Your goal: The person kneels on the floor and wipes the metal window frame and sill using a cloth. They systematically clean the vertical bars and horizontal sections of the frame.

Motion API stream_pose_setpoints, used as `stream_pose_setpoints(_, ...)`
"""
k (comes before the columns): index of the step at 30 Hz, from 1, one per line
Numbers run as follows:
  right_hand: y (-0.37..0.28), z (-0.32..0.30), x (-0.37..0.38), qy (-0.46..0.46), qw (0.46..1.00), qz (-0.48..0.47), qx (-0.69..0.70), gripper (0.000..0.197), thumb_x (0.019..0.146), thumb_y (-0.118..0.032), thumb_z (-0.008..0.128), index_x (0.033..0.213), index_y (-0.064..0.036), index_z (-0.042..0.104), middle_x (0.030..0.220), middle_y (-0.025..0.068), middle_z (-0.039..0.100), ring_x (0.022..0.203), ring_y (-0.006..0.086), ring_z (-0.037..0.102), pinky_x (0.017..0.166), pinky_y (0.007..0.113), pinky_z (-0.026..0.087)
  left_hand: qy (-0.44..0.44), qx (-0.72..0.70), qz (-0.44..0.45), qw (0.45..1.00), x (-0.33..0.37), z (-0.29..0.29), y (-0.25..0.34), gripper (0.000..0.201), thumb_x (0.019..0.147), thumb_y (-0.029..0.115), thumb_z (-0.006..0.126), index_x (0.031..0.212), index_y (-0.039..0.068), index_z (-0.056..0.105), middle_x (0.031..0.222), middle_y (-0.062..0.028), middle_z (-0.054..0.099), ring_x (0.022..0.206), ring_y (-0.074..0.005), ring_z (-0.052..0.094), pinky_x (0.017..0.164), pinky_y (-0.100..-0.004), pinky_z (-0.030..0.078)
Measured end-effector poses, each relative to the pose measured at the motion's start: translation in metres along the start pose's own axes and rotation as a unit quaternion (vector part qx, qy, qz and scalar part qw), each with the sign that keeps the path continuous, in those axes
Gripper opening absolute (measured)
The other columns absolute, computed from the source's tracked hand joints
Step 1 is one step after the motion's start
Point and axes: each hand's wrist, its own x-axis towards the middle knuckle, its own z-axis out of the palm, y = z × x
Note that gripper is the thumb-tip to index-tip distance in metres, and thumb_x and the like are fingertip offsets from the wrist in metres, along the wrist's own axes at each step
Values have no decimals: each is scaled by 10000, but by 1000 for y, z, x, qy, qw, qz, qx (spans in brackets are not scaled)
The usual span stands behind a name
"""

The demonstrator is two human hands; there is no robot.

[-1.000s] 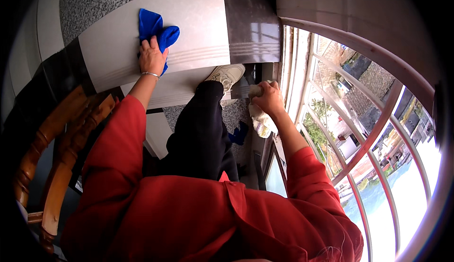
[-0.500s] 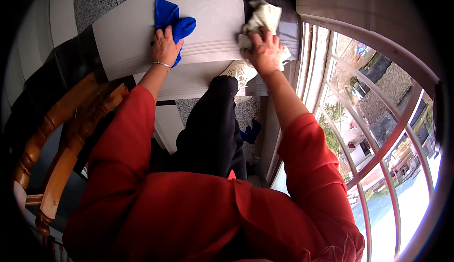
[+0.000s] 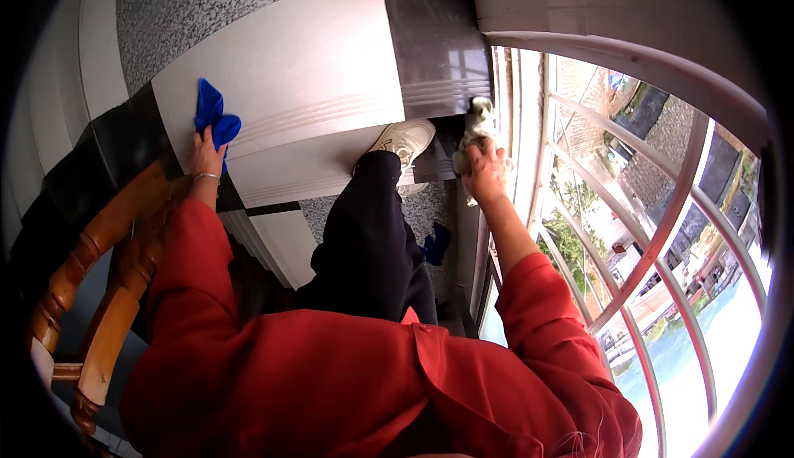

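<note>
My left hand [image 3: 207,157] is closed on a bright blue cloth [image 3: 217,117] at the left front edge of a pale stair tread [image 3: 289,53]. Part of the cloth sticks out past the fingers onto the tread. My right hand [image 3: 488,170] grips a crumpled off-white cloth [image 3: 477,123] at the right end of the step, below the dark tile [image 3: 434,36] and beside the window frame. The fingertips of that hand are partly lost in the cloth's folds.
A wooden banister [image 3: 107,334] curves along the left. On the right, a barred window [image 3: 653,243] looks onto buildings outside. My foot in a pale shoe [image 3: 405,140] rests on the lower step. Another dark blue cloth [image 3: 435,244] lies on the speckled floor below.
My left hand has moved left and nearer with the blue cloth. The right hand has brought the off-white cloth nearer, off the dark tile's top to beside the window frame.
</note>
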Motion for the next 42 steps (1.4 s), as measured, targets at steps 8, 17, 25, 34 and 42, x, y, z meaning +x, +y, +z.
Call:
stream_pose_setpoints(8,13,-1,-93,-125,971,123,160,510,555,-184,715,1052,-175,600,1145,85,483,1090,337,445,935,400,401,-164,227,-81,956,-1,-16,-19,606,690,312,733,1225,232,458,1244,-42,439,1117,-254,487,855,-427,459)
stream_pose_setpoints(17,18,-31,-157,-5,953,195,230,470,597,-198,700,1053,-150,594,1131,106,484,1067,327,457,908,422,411,-55,47,273,959,35,-115,225,515,696,341,702,1078,79,478,1068,-137,557,992,-303,557,807,-409,479)
stream_pose_setpoints(25,31,-45,-223,62,922,313,220,455,592,-182,700,1023,-95,584,1099,133,502,998,340,488,840,432,448,-70,191,449,870,43,-142,370,792,489,356,844,1101,51,445,1127,-148,500,1063,-297,498,900,-363,444)
stream_pose_setpoints(34,48,-34,-239,22,879,429,208,469,613,-267,661,1051,-119,581,1064,141,528,982,326,518,878,431,379,-87,244,448,856,54,-137,388,901,401,399,878,1085,0,449,1124,-209,514,1047,-326,530,906,-351,447)
stream_pose_setpoints(42,71,-35,-249,40,837,494,233,494,661,-331,632,1080,-79,562,1029,201,532,940,341,569,830,443,433,-89,248,440,858,51,-138,390,890,431,386,880,1096,-17,446,1137,-233,499,1090,-346,504,915,-362,443)
